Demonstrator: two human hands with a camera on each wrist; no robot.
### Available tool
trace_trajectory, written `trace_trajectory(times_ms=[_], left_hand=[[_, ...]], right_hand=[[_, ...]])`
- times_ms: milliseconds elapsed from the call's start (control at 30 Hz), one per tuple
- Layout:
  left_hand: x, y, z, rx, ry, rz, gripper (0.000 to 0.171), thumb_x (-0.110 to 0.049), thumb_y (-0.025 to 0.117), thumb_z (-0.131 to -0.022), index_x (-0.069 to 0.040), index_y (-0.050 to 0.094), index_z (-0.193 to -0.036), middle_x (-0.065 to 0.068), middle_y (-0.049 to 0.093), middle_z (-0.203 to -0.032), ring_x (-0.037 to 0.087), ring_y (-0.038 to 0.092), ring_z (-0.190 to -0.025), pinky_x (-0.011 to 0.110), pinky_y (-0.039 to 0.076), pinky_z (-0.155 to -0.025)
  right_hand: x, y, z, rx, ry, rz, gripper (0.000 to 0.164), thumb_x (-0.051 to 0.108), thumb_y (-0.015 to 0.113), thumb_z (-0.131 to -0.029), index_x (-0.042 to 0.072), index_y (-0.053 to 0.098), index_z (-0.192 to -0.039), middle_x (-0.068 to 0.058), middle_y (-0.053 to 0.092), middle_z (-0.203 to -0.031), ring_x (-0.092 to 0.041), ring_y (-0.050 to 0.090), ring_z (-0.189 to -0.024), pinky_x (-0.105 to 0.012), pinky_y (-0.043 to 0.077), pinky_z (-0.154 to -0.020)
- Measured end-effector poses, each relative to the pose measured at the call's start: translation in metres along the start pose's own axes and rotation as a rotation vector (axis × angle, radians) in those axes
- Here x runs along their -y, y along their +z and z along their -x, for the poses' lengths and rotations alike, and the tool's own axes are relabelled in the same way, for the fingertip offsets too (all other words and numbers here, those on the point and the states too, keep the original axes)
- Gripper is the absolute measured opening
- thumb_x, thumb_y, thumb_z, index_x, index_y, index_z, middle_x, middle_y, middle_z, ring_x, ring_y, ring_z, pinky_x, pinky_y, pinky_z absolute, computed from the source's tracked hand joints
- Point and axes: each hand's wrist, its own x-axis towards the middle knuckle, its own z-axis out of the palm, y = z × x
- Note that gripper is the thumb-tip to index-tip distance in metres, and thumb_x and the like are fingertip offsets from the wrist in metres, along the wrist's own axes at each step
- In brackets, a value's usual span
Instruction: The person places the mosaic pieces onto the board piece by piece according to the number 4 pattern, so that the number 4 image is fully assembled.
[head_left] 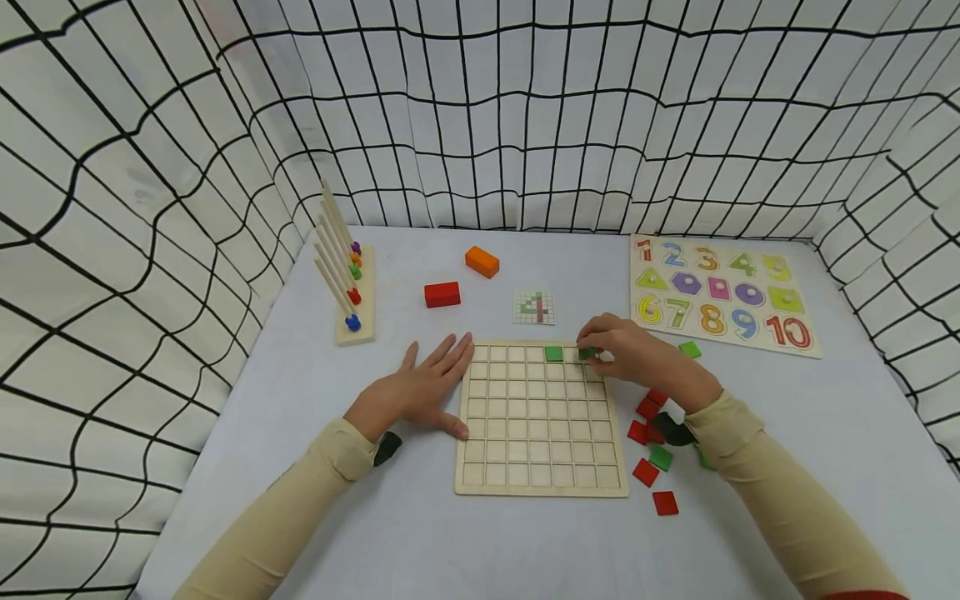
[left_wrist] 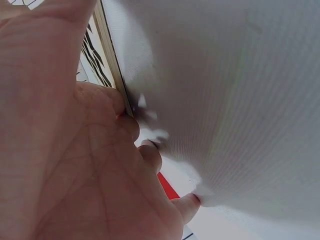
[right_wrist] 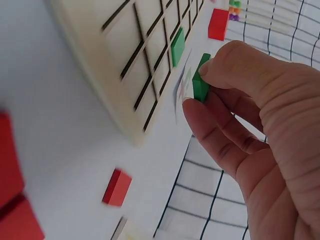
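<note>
A square wooden grid board (head_left: 538, 490) lies on the white table between the hands. The left hand (head_left: 420, 390) rests spread along its left edge, thumb and fingertips at the rim; the left wrist view shows this hand (left_wrist: 110, 165) from the palm side. Over the board's top right corner, the right hand (head_left: 637, 354) pinches a green square tile (right_wrist: 201, 79) between thumb and fingers. Another green tile (head_left: 553, 354) sits in a top-row cell, left of the held one. Behind the board lies a small pattern card (head_left: 534, 307) printed with a coloured grid.
Loose red tiles (head_left: 665, 503) and green tiles (head_left: 661, 457) lie right of the board, partly under the right forearm. A number puzzle (head_left: 727, 292) is at the back right. Red (head_left: 442, 294) and orange blocks (head_left: 482, 262) and a peg stand (head_left: 356, 335) are back left. Black netting surrounds the table.
</note>
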Motion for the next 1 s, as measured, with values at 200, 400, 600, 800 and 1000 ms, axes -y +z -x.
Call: trace_trajectory(times_ms=[200,400,600,800,1000], left_hand=[[0.001,0.0,-0.001,0.001,0.006,0.012,0.134,-0.07,0.078,-0.085,-0.011,-0.006,-0.173,0.005,-0.015,-0.182,0.032,-0.012,-0.17,0.075,-0.005,-0.13],[0.003,0.001,-0.002,-0.001,0.009,0.003,0.134,-0.071,0.077,-0.085,-0.01,-0.005,-0.173,0.005,-0.015,-0.182,0.032,-0.012,-0.17,0.075,-0.004,-0.13],[0.001,0.001,-0.003,0.003,0.008,0.0,0.134,-0.071,0.077,-0.086,-0.011,-0.005,-0.173,0.005,-0.015,-0.182,0.032,-0.012,-0.17,0.076,-0.004,-0.13],[0.001,0.003,-0.004,0.013,0.001,-0.009,0.135,-0.072,0.076,-0.085,-0.012,-0.006,-0.173,0.003,-0.016,-0.182,0.031,-0.013,-0.17,0.075,-0.005,-0.13],[0.003,0.003,-0.005,0.018,-0.006,-0.011,0.135,-0.072,0.076,-0.086,-0.012,-0.007,-0.173,0.004,-0.017,-0.182,0.031,-0.014,-0.17,0.075,-0.004,-0.13]], right_hand=[[0.014,0.004,-0.018,0.026,-0.05,-0.022,0.017,-0.002,0.081,-0.09,-0.005,0.08,-0.107,-0.016,0.073,-0.113,-0.027,0.067,-0.101,-0.037,0.064,-0.083],[0.025,0.01,-0.032,0.009,-0.089,-0.004,0.015,-0.004,0.082,-0.088,-0.004,0.08,-0.103,-0.017,0.072,-0.111,-0.028,0.067,-0.1,-0.036,0.063,-0.082],[0.032,0.025,-0.045,0.048,-0.151,0.008,0.012,-0.001,0.083,-0.09,-0.003,0.079,-0.102,-0.016,0.073,-0.11,-0.028,0.068,-0.1,-0.036,0.063,-0.084],[0.036,0.035,-0.049,0.081,-0.123,0.022,0.011,-0.004,0.082,-0.089,-0.002,0.079,-0.1,-0.015,0.073,-0.108,-0.027,0.066,-0.1,-0.035,0.062,-0.085],[0.039,0.043,-0.05,0.063,-0.171,0.069,0.007,-0.006,0.079,-0.09,0.0,0.079,-0.087,-0.015,0.072,-0.103,-0.027,0.063,-0.093,-0.03,0.059,-0.079]])
